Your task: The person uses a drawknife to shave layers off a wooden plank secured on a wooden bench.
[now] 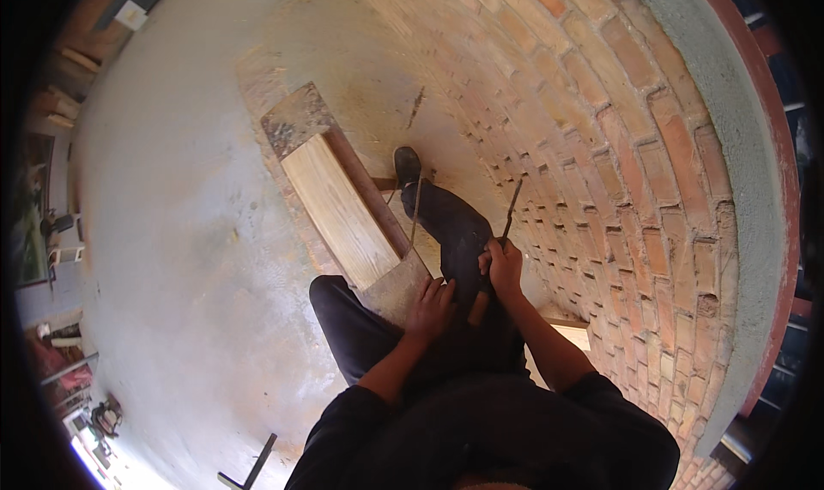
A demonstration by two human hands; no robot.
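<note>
At left of centre in the frame, the pale board (340, 211) is carried lengthwise on a narrow bench (390, 291), where, in judgement, it is best kept seated and unshifted while the tool is handled. At the bench's near end, the left hand (431, 308) is set low with fingers bent and close together; whether anything is pinched cannot be told. Right of centre, the dark slender tool (512, 208) is gripped by the curled fingers of the right hand (502, 264), its forearm angled up-left.
</note>
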